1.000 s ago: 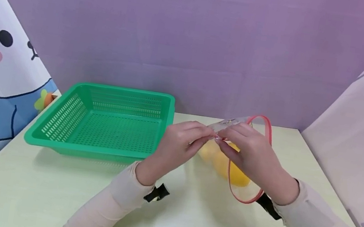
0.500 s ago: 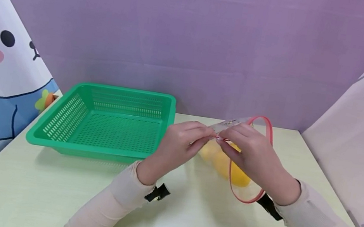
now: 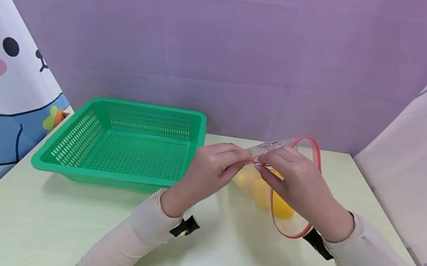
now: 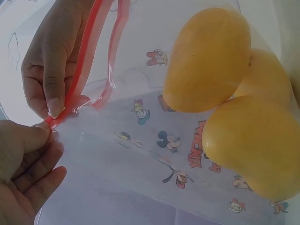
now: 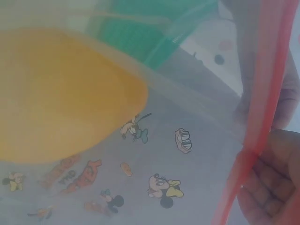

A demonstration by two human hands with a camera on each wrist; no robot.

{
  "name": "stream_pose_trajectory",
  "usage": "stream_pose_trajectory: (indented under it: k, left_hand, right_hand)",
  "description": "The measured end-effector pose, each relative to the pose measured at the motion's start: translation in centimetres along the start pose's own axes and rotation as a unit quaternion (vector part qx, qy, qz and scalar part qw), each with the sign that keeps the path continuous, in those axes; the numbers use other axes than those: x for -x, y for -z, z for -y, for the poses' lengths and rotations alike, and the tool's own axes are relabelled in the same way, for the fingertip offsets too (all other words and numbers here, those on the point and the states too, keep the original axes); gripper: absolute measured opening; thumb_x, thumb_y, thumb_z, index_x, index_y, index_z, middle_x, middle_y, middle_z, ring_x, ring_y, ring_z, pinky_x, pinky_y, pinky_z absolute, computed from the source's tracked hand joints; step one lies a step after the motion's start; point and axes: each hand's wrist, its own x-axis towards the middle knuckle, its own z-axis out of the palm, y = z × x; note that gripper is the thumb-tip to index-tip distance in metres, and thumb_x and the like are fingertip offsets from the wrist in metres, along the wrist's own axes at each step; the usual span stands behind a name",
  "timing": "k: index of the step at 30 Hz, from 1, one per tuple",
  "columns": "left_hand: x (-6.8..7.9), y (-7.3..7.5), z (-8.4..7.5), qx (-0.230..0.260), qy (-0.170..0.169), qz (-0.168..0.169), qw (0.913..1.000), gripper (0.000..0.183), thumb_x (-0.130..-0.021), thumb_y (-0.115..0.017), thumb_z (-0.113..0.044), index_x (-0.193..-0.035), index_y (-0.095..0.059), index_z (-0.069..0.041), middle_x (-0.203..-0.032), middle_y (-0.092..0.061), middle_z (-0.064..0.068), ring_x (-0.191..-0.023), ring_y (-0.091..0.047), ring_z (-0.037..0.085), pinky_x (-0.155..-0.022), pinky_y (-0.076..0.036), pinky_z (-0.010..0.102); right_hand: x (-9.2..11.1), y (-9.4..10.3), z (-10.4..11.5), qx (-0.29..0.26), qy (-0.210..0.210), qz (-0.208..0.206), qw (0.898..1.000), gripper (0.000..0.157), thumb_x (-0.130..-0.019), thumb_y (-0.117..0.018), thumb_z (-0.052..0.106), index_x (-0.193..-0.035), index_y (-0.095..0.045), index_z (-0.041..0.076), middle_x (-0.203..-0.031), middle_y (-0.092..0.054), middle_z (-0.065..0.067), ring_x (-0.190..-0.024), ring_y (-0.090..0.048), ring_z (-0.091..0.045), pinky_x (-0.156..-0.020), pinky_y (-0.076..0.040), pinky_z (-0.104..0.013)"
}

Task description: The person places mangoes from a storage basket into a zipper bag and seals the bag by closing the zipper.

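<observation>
A clear zip bag (image 4: 140, 159) printed with cartoon figures hangs between my hands, its red zip strip (image 3: 319, 155) bowed into a wide loop. Yellow mangoes (image 4: 211, 61) lie inside the bag; in the head view they show below and behind my right hand. At one end of the strip, my left hand (image 3: 213, 163) pinches the red edge between thumb and fingers. Right beside it, fingertips nearly meeting, my right hand (image 3: 294, 175) pinches the same strip. Away from that corner, the two red edges stand apart.
To the left of my hands, a green plastic basket (image 3: 107, 176) with slotted sides rests on the pale table (image 3: 219, 262). A purple cloth (image 3: 225, 52) hangs behind the table. Printed cloths flank both sides.
Both hands keep pinching the same end of the strip. The head view has shifted very slightly, and the bag's loop keeps nearly the same shape.
</observation>
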Motion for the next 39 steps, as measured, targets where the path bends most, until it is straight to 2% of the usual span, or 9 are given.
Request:
stream_pose_trajectory:
  k: [4,15,18,21,23,26,28,33,39]
  left_hand:
    - [0.03,-0.01,0.01,-0.003,-0.003,-0.001,1.0000,0.012,-0.081,-0.073,-0.008,-0.092,-0.074,-0.005,-0.086,-0.071,0.005,-0.077,-0.067,0.014,-0.072,-0.052,0.016]
    - [0.01,-0.02,0.32,0.002,-0.002,-0.015,0.9999,0.011,-0.080,-0.074,-0.006,-0.091,-0.074,-0.004,-0.086,-0.071,0.006,-0.076,-0.067,0.015,-0.068,-0.052,0.017]
    - [0.00,0.02,0.39,0.002,0.000,-0.015,0.9999,0.012,-0.079,-0.074,-0.005,-0.091,-0.074,-0.004,-0.086,-0.071,0.006,-0.077,-0.067,0.015,-0.068,-0.052,0.017]
    - [0.01,0.06,0.44,0.003,0.003,-0.015,0.9999,0.012,-0.079,-0.074,-0.005,-0.091,-0.074,-0.004,-0.087,-0.071,0.006,-0.077,-0.067,0.014,-0.068,-0.052,0.017]
    - [0.02,0.09,0.46,0.002,0.004,-0.013,0.9999,0.012,-0.080,-0.074,-0.005,-0.091,-0.074,-0.004,-0.087,-0.071,0.006,-0.078,-0.067,0.015,-0.068,-0.052,0.017]
    - [0.05,0.11,0.47,0.002,0.004,-0.014,0.9999,0.012,-0.079,-0.074,-0.003,-0.091,-0.074,-0.004,-0.087,-0.071,0.006,-0.078,-0.067,0.015,-0.068,-0.052,0.017]
    - [0.06,0.10,0.49,0.002,0.004,-0.015,0.9999,0.012,-0.079,-0.074,-0.003,-0.091,-0.074,-0.004,-0.087,-0.071,0.006,-0.078,-0.067,0.015,-0.067,-0.052,0.018]
    - [0.08,0.08,0.56,0.001,0.003,-0.022,0.9998,0.010,-0.080,-0.073,-0.003,-0.090,-0.074,-0.005,-0.086,-0.071,0.006,-0.078,-0.067,0.015,-0.067,-0.052,0.018]
    - [0.06,0.13,0.71,-0.001,0.002,-0.024,0.9997,0.010,-0.080,-0.073,-0.003,-0.090,-0.074,-0.005,-0.087,-0.071,0.006,-0.078,-0.067,0.014,-0.068,-0.052,0.018]
  right_hand:
    - [0.01,-0.01,0.02,0.004,0.002,-0.004,1.000,0.030,-0.062,-0.081,-0.006,-0.088,-0.068,0.003,-0.081,-0.065,-0.003,-0.076,-0.061,-0.017,-0.067,-0.053,-0.029]
    - [0.42,0.26,-0.27,0.014,-0.002,0.001,1.000,0.029,-0.064,-0.081,-0.006,-0.088,-0.066,0.002,-0.081,-0.064,-0.005,-0.075,-0.061,-0.019,-0.066,-0.053,-0.030]
    - [0.48,0.30,-0.41,0.011,0.003,0.001,1.000,0.010,-0.081,-0.073,0.007,-0.088,-0.066,0.002,-0.082,-0.064,-0.005,-0.076,-0.061,-0.019,-0.067,-0.053,-0.031]
    - [0.51,0.30,-0.51,0.009,0.008,-0.002,1.000,0.017,-0.091,-0.061,0.017,-0.087,-0.066,0.002,-0.081,-0.064,-0.005,-0.075,-0.061,-0.019,-0.066,-0.053,-0.031]
    - [0.55,0.31,-0.57,0.009,0.008,-0.002,1.000,0.023,-0.093,-0.056,0.022,-0.088,-0.066,0.002,-0.081,-0.064,-0.005,-0.075,-0.061,-0.020,-0.066,-0.053,-0.031]
    - [0.63,0.31,-0.65,0.011,0.009,-0.001,1.000,0.016,-0.090,-0.062,0.017,-0.088,-0.066,0.002,-0.081,-0.064,-0.005,-0.074,-0.061,-0.020,-0.065,-0.053,-0.031]
    - [0.65,0.29,-0.70,0.012,0.009,-0.002,1.000,0.010,-0.084,-0.070,0.009,-0.087,-0.066,0.001,-0.081,-0.064,-0.005,-0.074,-0.061,-0.020,-0.065,-0.053,-0.031]
    - [0.65,0.25,-0.80,0.016,0.011,-0.010,1.000,0.031,-0.061,-0.081,-0.008,-0.085,-0.066,0.002,-0.079,-0.063,-0.004,-0.072,-0.060,-0.018,-0.063,-0.051,-0.030]
    - [0.75,0.38,-0.93,0.016,0.007,-0.004,1.000,0.029,-0.063,-0.081,-0.007,-0.087,-0.066,0.002,-0.081,-0.064,-0.005,-0.072,-0.059,-0.018,-0.064,-0.051,-0.030]
